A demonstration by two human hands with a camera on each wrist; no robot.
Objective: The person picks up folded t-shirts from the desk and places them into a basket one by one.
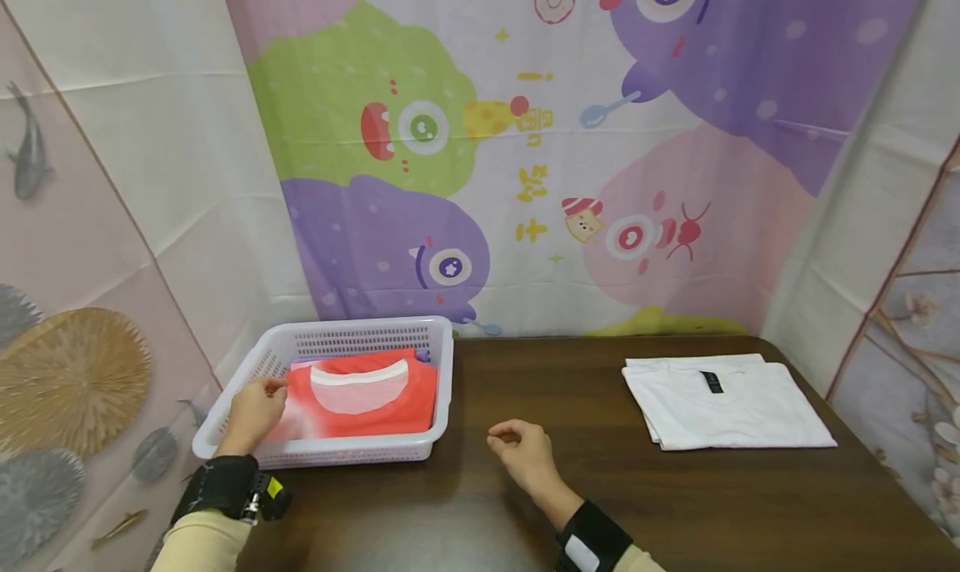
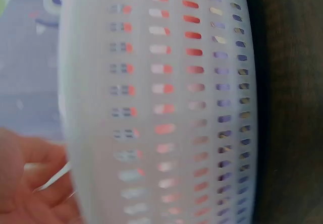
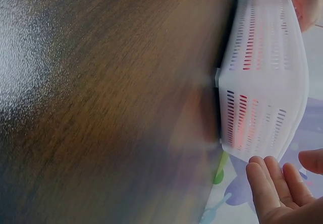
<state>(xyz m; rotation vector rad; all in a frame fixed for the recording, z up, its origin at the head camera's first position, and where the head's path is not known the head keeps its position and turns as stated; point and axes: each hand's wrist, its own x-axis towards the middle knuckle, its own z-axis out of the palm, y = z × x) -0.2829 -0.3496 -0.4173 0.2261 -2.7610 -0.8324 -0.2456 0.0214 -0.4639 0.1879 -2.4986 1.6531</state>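
Observation:
A white plastic basket [image 1: 444, 388] with slotted walls stands at the table's left. Inside lies a folded red shirt [image 1: 420, 397] with a white neckband and a pale patch below the neckline; bits of purple cloth show beneath it. My left hand [image 1: 255, 409] is over the basket's left front part, beside the shirt, its fingers loosely bent with nothing clearly held. In the left wrist view that hand [image 2: 35, 183] is partly behind the basket rim. Right of the basket, my right hand [image 1: 525, 455] hovers above the table, fingers relaxed and holding nothing.
A folded white T-shirt [image 1: 727, 405] with a black neck label lies on the right of the dark wooden table [image 1: 540, 380]. Behind the table hangs a cartoon-printed curtain [image 1: 525, 288]. Patterned walls flank both sides.

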